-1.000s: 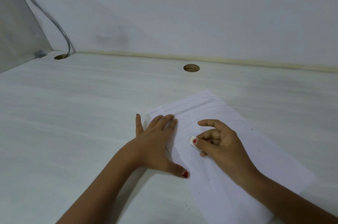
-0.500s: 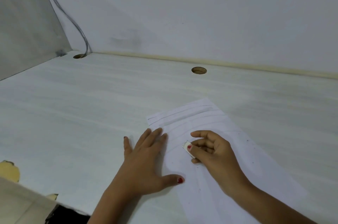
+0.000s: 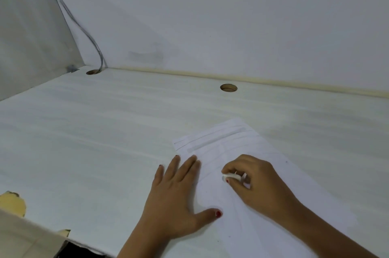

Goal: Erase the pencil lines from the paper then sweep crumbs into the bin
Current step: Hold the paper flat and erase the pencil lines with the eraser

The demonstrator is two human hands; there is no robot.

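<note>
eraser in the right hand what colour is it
White. The eraser shows best in the head view, pinched by the right hand on the paper.

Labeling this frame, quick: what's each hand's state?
Left hand: open, fingers flat on the paper.
Right hand: grips the eraser.

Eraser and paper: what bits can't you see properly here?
Head view only.
- The eraser: mostly hidden inside the fingers of the right hand.
- The paper: near end cut off by the bottom edge; left edge under the left hand.
- The specks on it: too small to identify.
</note>
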